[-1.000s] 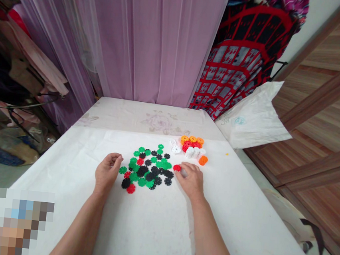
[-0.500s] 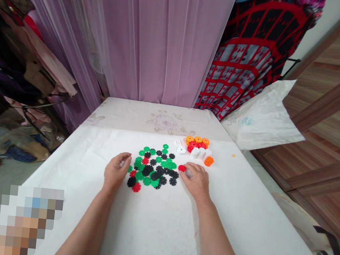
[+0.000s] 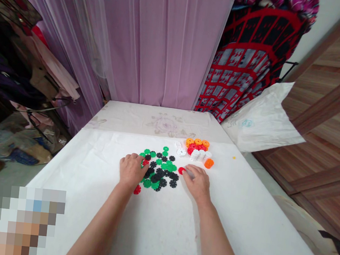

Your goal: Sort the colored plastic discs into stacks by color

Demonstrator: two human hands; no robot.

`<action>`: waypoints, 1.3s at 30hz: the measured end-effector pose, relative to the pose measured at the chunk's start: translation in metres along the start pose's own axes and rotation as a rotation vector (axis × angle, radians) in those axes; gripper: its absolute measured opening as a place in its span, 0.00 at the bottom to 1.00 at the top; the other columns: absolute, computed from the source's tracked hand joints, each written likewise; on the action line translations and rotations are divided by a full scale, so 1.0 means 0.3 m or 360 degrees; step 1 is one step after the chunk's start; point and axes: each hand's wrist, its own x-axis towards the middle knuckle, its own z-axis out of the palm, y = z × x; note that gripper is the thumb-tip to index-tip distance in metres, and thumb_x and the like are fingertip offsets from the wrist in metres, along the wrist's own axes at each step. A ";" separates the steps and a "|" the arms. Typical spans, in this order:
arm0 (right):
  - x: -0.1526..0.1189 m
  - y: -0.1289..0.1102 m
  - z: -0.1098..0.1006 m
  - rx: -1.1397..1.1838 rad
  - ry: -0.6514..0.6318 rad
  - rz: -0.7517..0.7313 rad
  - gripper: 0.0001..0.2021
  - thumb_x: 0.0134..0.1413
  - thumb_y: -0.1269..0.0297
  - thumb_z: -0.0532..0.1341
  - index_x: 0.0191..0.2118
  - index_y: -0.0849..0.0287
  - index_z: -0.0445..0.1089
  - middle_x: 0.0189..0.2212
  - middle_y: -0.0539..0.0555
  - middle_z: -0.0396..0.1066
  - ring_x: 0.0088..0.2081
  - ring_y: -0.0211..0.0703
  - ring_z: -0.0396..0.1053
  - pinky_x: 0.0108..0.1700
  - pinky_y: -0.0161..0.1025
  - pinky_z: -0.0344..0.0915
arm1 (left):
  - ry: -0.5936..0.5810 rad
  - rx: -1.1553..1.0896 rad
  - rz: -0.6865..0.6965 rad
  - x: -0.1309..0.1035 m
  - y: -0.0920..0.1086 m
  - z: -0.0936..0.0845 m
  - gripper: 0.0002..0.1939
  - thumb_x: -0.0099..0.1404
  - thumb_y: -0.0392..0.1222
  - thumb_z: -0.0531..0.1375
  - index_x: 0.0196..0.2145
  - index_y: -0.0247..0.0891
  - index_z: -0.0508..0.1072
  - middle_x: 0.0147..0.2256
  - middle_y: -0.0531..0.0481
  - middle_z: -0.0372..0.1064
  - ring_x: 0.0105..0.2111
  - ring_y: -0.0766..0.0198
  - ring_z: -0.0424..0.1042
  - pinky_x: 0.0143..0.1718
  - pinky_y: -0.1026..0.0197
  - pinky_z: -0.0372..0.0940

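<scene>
Head view: both bare forearms come in from the near edge, angled inward toward the loose pile of notched plastic discs (image 3: 156, 177), mostly black and green, on the white tablecloth (image 3: 160, 230). Left hand (image 3: 131, 170) palm down over the pile's left edge, knuckles raised, fingers bent down onto the discs; whether it grips any, cannot tell. Right hand (image 3: 197, 182) just right of the pile, back of hand up, wrist angled inward, thumb and index finger pinching a red notched disc (image 3: 181, 170); cannot tell if more are stacked with it. One loose red disc (image 3: 137, 189) at the pile's near-left edge. Beyond the pile, to its right: orange stacks (image 3: 198, 142), red stacks (image 3: 192, 148) and white stacks (image 3: 195, 155) grouped closely, with a separate darker orange stack (image 3: 209, 163) beside the white ones.
</scene>
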 end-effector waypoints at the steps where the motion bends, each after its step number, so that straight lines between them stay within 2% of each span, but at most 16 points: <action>1: 0.000 0.007 0.003 0.0040 0.0011 0.0021 0.14 0.58 0.54 0.58 0.38 0.54 0.80 0.41 0.56 0.80 0.43 0.50 0.74 0.50 0.48 0.69 | -0.0028 0.0018 -0.0006 0.006 0.009 -0.005 0.16 0.64 0.50 0.58 0.42 0.42 0.80 0.46 0.39 0.76 0.48 0.44 0.71 0.49 0.45 0.61; 5: -0.002 0.038 0.017 0.0164 0.0093 0.0151 0.16 0.58 0.55 0.56 0.38 0.56 0.80 0.40 0.58 0.80 0.43 0.50 0.75 0.50 0.48 0.70 | -0.0109 0.0000 -0.0045 0.021 0.025 -0.026 0.13 0.63 0.47 0.57 0.39 0.42 0.79 0.46 0.39 0.76 0.49 0.44 0.71 0.48 0.46 0.61; 8: 0.000 0.048 0.019 0.0186 0.0166 0.0221 0.16 0.58 0.56 0.56 0.38 0.56 0.79 0.39 0.57 0.80 0.42 0.50 0.75 0.48 0.46 0.71 | -0.0069 -0.0056 -0.0041 0.016 0.022 -0.048 0.12 0.64 0.45 0.56 0.37 0.43 0.79 0.45 0.41 0.77 0.48 0.45 0.72 0.47 0.47 0.61; 10: 0.005 0.038 0.016 0.0170 0.0231 0.0177 0.15 0.58 0.57 0.56 0.38 0.56 0.79 0.38 0.57 0.80 0.42 0.49 0.75 0.48 0.46 0.71 | -0.0051 -0.0177 -0.0084 0.005 0.019 -0.060 0.12 0.66 0.45 0.55 0.37 0.44 0.78 0.42 0.43 0.78 0.45 0.48 0.74 0.45 0.50 0.62; 12: 0.010 0.008 0.012 0.0148 0.0299 0.0054 0.13 0.58 0.58 0.57 0.39 0.56 0.79 0.38 0.57 0.80 0.41 0.49 0.75 0.49 0.46 0.71 | -0.0107 -0.0469 -0.0205 -0.010 0.021 -0.061 0.11 0.65 0.47 0.56 0.36 0.44 0.77 0.37 0.46 0.79 0.40 0.53 0.75 0.40 0.54 0.62; 14: 0.014 -0.040 0.008 0.0141 0.0317 -0.0105 0.11 0.59 0.60 0.59 0.40 0.56 0.78 0.39 0.57 0.80 0.42 0.49 0.74 0.50 0.48 0.70 | -0.0224 -0.0951 -0.0322 -0.026 0.030 -0.049 0.09 0.62 0.49 0.59 0.34 0.44 0.75 0.33 0.50 0.78 0.35 0.58 0.75 0.37 0.58 0.63; 17: 0.013 -0.127 0.004 0.0162 0.0190 -0.0321 0.12 0.57 0.60 0.62 0.45 0.55 0.77 0.44 0.57 0.79 0.47 0.51 0.72 0.53 0.50 0.68 | -0.0384 -0.1660 -0.0369 -0.047 0.053 -0.020 0.15 0.53 0.55 0.64 0.31 0.41 0.72 0.29 0.52 0.76 0.29 0.63 0.72 0.31 0.62 0.62; 20: 0.003 -0.196 0.004 0.0189 0.0041 -0.0462 0.16 0.54 0.58 0.65 0.48 0.54 0.75 0.47 0.57 0.77 0.50 0.52 0.71 0.55 0.51 0.67 | -0.0448 -0.1915 -0.0387 -0.056 0.075 -0.004 0.22 0.45 0.58 0.68 0.29 0.40 0.70 0.25 0.54 0.73 0.24 0.67 0.67 0.27 0.65 0.58; 23: -0.006 -0.231 0.006 0.0208 -0.0008 -0.0514 0.17 0.53 0.59 0.66 0.49 0.54 0.75 0.48 0.56 0.76 0.51 0.52 0.70 0.55 0.50 0.66 | -0.0487 -0.1946 -0.0379 -0.059 0.086 -0.003 0.23 0.42 0.58 0.69 0.28 0.40 0.69 0.22 0.56 0.70 0.22 0.70 0.63 0.25 0.66 0.55; 29: -0.013 -0.263 0.010 0.0252 -0.0004 -0.0551 0.11 0.56 0.62 0.65 0.45 0.53 0.76 0.45 0.54 0.77 0.49 0.49 0.70 0.52 0.48 0.68 | -0.0527 -0.1923 -0.0318 -0.061 0.088 0.012 0.23 0.43 0.58 0.69 0.28 0.40 0.68 0.22 0.55 0.70 0.22 0.69 0.64 0.26 0.66 0.56; 33: -0.002 -0.242 0.005 0.0252 0.0053 -0.0545 0.09 0.58 0.62 0.63 0.44 0.54 0.77 0.44 0.55 0.78 0.48 0.49 0.71 0.52 0.48 0.68 | -0.0511 -0.1906 -0.0274 -0.055 0.080 0.024 0.23 0.45 0.60 0.68 0.30 0.40 0.69 0.23 0.55 0.70 0.22 0.69 0.64 0.25 0.65 0.56; 35: 0.009 -0.189 -0.003 0.0215 0.0156 -0.0474 0.09 0.58 0.61 0.62 0.43 0.55 0.77 0.44 0.56 0.78 0.47 0.49 0.72 0.52 0.49 0.68 | -0.0405 -0.1836 -0.0243 -0.045 0.058 0.020 0.22 0.49 0.61 0.65 0.31 0.40 0.71 0.23 0.55 0.70 0.23 0.68 0.66 0.26 0.65 0.59; 37: 0.018 -0.112 -0.014 0.0158 0.0283 -0.0329 0.10 0.59 0.59 0.62 0.41 0.55 0.78 0.42 0.57 0.79 0.45 0.49 0.74 0.51 0.49 0.69 | -0.0218 -0.1669 -0.0244 -0.031 0.014 0.012 0.20 0.54 0.61 0.62 0.33 0.42 0.73 0.25 0.55 0.71 0.26 0.65 0.69 0.28 0.63 0.62; 39: 0.021 -0.033 -0.023 0.0111 0.0349 -0.0187 0.11 0.58 0.56 0.63 0.39 0.56 0.79 0.41 0.58 0.79 0.43 0.49 0.75 0.50 0.49 0.71 | 0.0073 -0.1428 -0.0343 -0.015 -0.047 0.007 0.17 0.57 0.58 0.60 0.34 0.43 0.74 0.27 0.53 0.74 0.29 0.62 0.72 0.31 0.61 0.65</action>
